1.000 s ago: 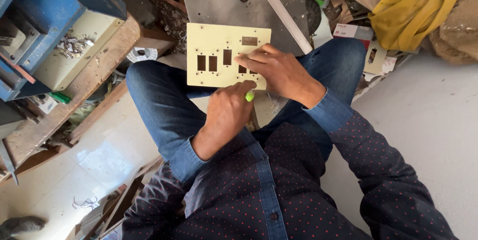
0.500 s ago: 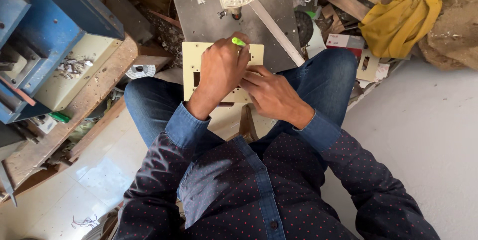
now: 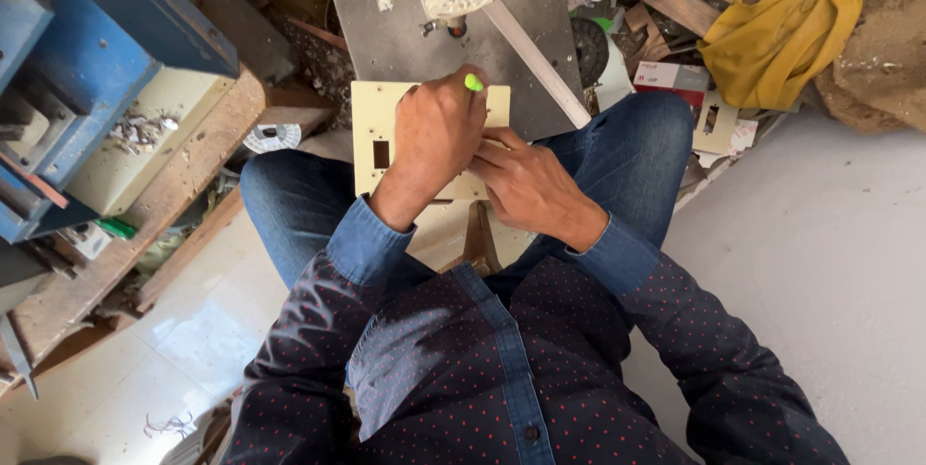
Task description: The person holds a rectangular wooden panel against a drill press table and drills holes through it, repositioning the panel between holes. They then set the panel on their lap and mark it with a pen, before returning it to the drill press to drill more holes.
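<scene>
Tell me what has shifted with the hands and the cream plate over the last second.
The left hand, gripping the green-tipped tool, went from the plate's near edge up across it to its far edge, and now covers most of the cream plate. The right hand slid back toward the near right corner, still pressing on the plate. The plate stays on the lap against the grey metal sheet; the yellow cloth has not moved.

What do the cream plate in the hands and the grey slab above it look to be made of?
Cream plate: likely plastic or laminate; flat, matt, with a clean rectangular cutout. Grey slab: probably sheet metal; dull grey, scuffed, thin straight edges. Neither can be confirmed by look alone.
</scene>
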